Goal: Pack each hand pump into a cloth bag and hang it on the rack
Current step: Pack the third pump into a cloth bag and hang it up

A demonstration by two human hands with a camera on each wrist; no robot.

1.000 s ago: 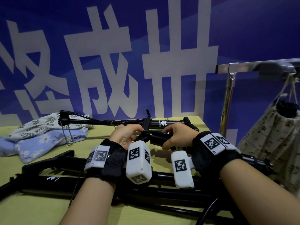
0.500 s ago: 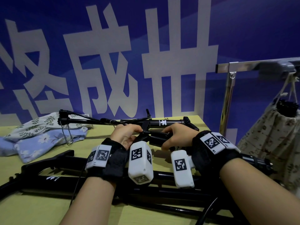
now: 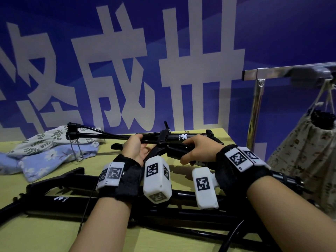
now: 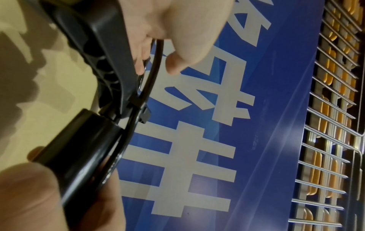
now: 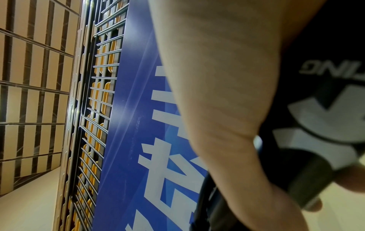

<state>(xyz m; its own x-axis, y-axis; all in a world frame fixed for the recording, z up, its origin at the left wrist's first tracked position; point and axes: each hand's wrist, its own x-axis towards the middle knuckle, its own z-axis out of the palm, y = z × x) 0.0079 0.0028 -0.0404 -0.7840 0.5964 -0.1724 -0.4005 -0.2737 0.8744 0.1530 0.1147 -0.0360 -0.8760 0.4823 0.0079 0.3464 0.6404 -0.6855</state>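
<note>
Both hands hold one black pump above the table: left hand grips its hose end, right hand wraps the barrel. Folded bags lie far left.

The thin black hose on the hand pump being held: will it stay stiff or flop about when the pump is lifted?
Probably floppy: the hose curves in a loose arc under the left hand. A cable tie binds it to the pump, so that part should stay close. The free stretch may swing and snag.

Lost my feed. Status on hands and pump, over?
Both hands grip one pump above the table. Bags lie far left, empty. Other pumps clutter the front.
</note>
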